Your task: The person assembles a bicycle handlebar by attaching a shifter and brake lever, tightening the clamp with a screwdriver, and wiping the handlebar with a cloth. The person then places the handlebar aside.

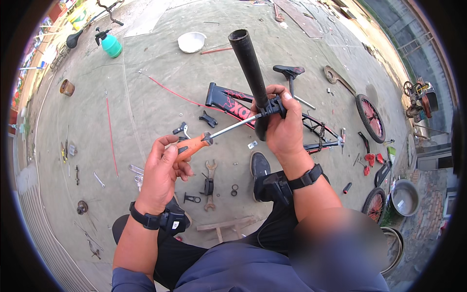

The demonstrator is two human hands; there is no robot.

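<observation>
My right hand [286,127] is wrapped round a long black tube [249,65], which looks like a bicycle handlebar and stands tilted up with its hollow end toward the top. A small black clamp [272,108] sits around the tube beside my right thumb. In my left hand [163,170] is a screwdriver [193,147], its orange handle held by the fingers. The steel shaft slants up to the right and its tip meets the clamp; whether it sits in a screw is hidden. Behind the tube lies a black and red bicycle frame [221,101] on the ground.
Close by lie a brake lever [182,129], a black bracket [208,119] and a large wrench [210,170]. A saddle [289,71] is beyond the frame, with a wheel [370,118] at the right. Farther off are a white basin [191,43] and a green sprayer [111,46].
</observation>
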